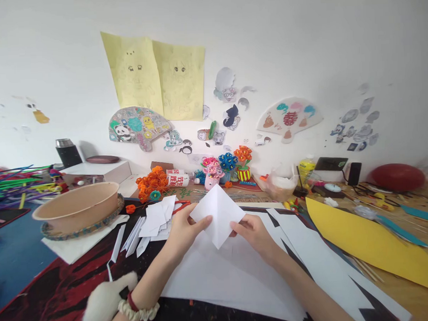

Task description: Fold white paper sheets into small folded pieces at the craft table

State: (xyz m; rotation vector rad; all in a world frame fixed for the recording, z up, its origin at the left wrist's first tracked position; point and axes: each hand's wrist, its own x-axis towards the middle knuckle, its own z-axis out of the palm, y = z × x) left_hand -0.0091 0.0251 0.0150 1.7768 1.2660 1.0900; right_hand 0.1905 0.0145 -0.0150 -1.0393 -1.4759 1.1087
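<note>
Between my two hands is a small square of white paper (pixel 217 212), turned on its corner like a diamond, with a crease running down its middle. My left hand (pixel 188 224) pinches its left side, thumb on the face toward me. On the right side, my right hand (pixel 249 229) grips it the same way; the fingers behind the paper are partly hidden. Beneath my hands lies a large white sheet (pixel 232 277). Left of my left hand are a pile of small white paper pieces (pixel 160 218) and several folded white strips (pixel 134 236).
A beige basin (pixel 78 202) stands at left, near pipe cleaners (pixel 18 186). Pipe-cleaner flowers (pixel 228 162) line the back by the wall. Yellow card (pixel 371 239) and long white paper strips (pixel 318 246) lie at right. A white fluffy object (pixel 106 300) sits by my left forearm.
</note>
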